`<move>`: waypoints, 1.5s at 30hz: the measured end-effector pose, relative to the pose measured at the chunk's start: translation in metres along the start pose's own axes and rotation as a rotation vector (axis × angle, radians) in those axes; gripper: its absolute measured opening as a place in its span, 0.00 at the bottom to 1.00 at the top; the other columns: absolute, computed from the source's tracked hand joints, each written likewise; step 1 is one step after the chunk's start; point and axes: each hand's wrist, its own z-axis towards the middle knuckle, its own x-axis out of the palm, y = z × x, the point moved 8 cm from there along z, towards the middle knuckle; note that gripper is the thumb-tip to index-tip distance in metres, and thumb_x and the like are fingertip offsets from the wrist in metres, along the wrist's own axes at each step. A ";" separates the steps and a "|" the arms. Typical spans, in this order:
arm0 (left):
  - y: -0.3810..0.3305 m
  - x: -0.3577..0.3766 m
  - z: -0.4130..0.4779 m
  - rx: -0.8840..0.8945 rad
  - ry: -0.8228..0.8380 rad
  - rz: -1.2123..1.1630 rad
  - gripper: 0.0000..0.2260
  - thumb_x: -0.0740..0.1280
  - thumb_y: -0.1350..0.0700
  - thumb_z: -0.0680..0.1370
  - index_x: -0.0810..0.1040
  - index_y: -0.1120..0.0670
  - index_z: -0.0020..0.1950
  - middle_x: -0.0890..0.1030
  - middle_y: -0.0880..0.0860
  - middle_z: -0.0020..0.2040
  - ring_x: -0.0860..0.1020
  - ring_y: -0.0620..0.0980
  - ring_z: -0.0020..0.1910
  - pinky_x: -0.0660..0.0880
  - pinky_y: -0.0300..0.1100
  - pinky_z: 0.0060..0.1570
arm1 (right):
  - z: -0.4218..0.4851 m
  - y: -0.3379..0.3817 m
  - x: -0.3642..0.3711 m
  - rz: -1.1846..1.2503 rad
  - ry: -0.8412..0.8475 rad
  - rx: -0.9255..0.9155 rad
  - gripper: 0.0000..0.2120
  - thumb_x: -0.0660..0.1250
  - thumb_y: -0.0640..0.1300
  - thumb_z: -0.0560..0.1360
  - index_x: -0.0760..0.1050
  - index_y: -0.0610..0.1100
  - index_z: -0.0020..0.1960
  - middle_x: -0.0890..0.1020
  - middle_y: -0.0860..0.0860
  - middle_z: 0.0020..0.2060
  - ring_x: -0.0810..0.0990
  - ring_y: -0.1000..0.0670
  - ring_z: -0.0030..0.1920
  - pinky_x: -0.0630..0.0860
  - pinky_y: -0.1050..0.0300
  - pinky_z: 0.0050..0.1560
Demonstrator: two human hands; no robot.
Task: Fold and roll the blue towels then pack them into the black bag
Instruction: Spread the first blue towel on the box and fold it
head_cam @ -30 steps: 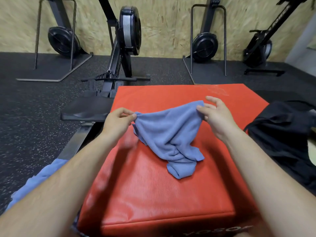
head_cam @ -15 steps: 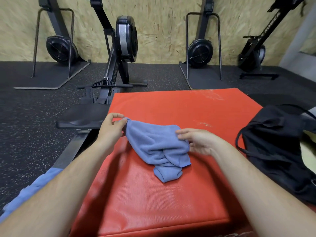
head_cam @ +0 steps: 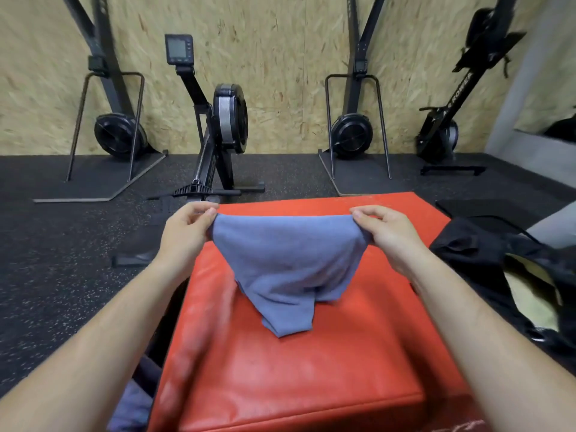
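Blue terry towel [head_cam: 286,269] hangs between the two grips. The left grip [head_cam: 187,232] pinches its upper left corner between thumb and fingertips, and the right grip [head_cam: 386,235] pinches the upper right corner the same way. The top edge runs taut and level from one to the other. Below the grips the cloth narrows to a bunched tail that seems to rest on the red padded bench [head_cam: 311,385]. Right of the right grip a black bag [head_cam: 467,254] slumps just beside the bench, mouth gaping. Below the left grip, more blue cloth [head_cam: 131,406] shows at the bench's side. Beyond both grips a rowing machine [head_cam: 226,126] stands on speckled floor [head_cam: 62,275].
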 end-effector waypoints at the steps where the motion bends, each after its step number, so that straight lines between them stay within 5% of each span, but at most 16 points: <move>1: -0.015 -0.001 0.001 0.013 0.002 0.002 0.05 0.66 0.60 0.81 0.82 0.54 0.52 0.81 0.52 0.40 0.77 0.41 0.33 0.73 0.31 0.30 | 0.001 0.017 -0.002 -0.010 -0.003 -0.026 0.04 0.71 0.46 0.77 0.84 0.47 0.49 0.86 0.51 0.47 0.80 0.54 0.44 0.77 0.52 0.50; 4: -0.064 -0.007 0.009 0.046 0.004 0.018 0.06 0.66 0.58 0.81 0.82 0.51 0.52 0.81 0.50 0.41 0.76 0.41 0.31 0.72 0.34 0.28 | 0.004 0.069 -0.008 0.008 -0.016 -0.062 0.08 0.67 0.47 0.79 0.84 0.47 0.50 0.85 0.53 0.48 0.82 0.50 0.49 0.81 0.49 0.53; 10: -0.152 -0.024 0.018 0.125 -0.024 0.092 0.08 0.66 0.58 0.80 0.83 0.49 0.54 0.83 0.47 0.51 0.77 0.43 0.46 0.74 0.40 0.43 | 0.000 0.143 -0.016 0.112 0.106 -0.044 0.11 0.72 0.40 0.75 0.82 0.44 0.57 0.84 0.42 0.55 0.83 0.44 0.56 0.78 0.48 0.62; 14: -0.189 -0.028 0.013 0.165 -0.034 0.121 0.10 0.65 0.61 0.80 0.83 0.53 0.58 0.82 0.51 0.56 0.77 0.47 0.54 0.71 0.34 0.45 | -0.012 0.171 -0.018 0.102 0.120 -0.057 0.14 0.69 0.32 0.74 0.80 0.41 0.59 0.83 0.39 0.56 0.82 0.46 0.48 0.78 0.50 0.54; 20: -0.195 -0.036 -0.003 0.126 -0.016 0.187 0.18 0.61 0.65 0.78 0.82 0.49 0.61 0.76 0.52 0.59 0.75 0.46 0.50 0.69 0.39 0.45 | -0.030 0.179 -0.016 0.096 0.106 -0.022 0.22 0.64 0.30 0.72 0.82 0.49 0.59 0.83 0.48 0.52 0.79 0.50 0.42 0.76 0.56 0.42; 24: -0.187 -0.038 -0.016 0.078 0.018 0.125 0.23 0.58 0.66 0.76 0.81 0.47 0.64 0.77 0.48 0.60 0.74 0.48 0.51 0.68 0.40 0.44 | -0.037 0.176 -0.023 0.211 0.073 -0.038 0.14 0.69 0.36 0.74 0.83 0.46 0.58 0.85 0.47 0.51 0.82 0.50 0.46 0.80 0.56 0.49; 26: -0.183 -0.038 -0.022 0.043 0.020 0.080 0.23 0.58 0.66 0.75 0.81 0.47 0.64 0.78 0.47 0.55 0.73 0.48 0.46 0.68 0.42 0.43 | -0.040 0.173 -0.025 0.258 0.063 -0.041 0.13 0.70 0.36 0.75 0.82 0.43 0.59 0.86 0.47 0.51 0.83 0.51 0.46 0.78 0.60 0.44; 29: -0.178 -0.040 -0.029 0.008 0.036 -0.021 0.20 0.60 0.64 0.74 0.83 0.47 0.58 0.82 0.51 0.52 0.75 0.51 0.43 0.71 0.44 0.41 | -0.045 0.169 -0.025 0.242 0.063 -0.007 0.17 0.68 0.32 0.74 0.82 0.45 0.60 0.84 0.47 0.52 0.80 0.50 0.46 0.75 0.59 0.44; 35: -0.170 -0.050 -0.042 0.047 -0.056 -0.097 0.06 0.72 0.58 0.75 0.85 0.49 0.49 0.84 0.50 0.51 0.80 0.51 0.56 0.77 0.51 0.60 | -0.059 0.164 -0.027 0.214 0.057 0.007 0.18 0.69 0.34 0.70 0.84 0.49 0.56 0.82 0.46 0.43 0.76 0.46 0.42 0.72 0.55 0.45; 39: -0.169 -0.055 -0.052 0.042 -0.040 -0.021 0.13 0.69 0.61 0.75 0.84 0.46 0.55 0.81 0.47 0.55 0.77 0.46 0.56 0.72 0.43 0.48 | -0.076 0.166 -0.034 0.219 0.092 -0.019 0.14 0.73 0.36 0.72 0.84 0.47 0.56 0.86 0.49 0.51 0.84 0.51 0.52 0.77 0.58 0.49; 45: -0.180 -0.057 -0.065 0.085 0.023 -0.040 0.14 0.70 0.63 0.74 0.84 0.47 0.56 0.81 0.50 0.55 0.77 0.48 0.52 0.73 0.43 0.47 | -0.093 0.171 -0.047 0.072 0.121 -0.106 0.19 0.75 0.31 0.67 0.84 0.47 0.55 0.85 0.46 0.53 0.85 0.47 0.52 0.82 0.52 0.50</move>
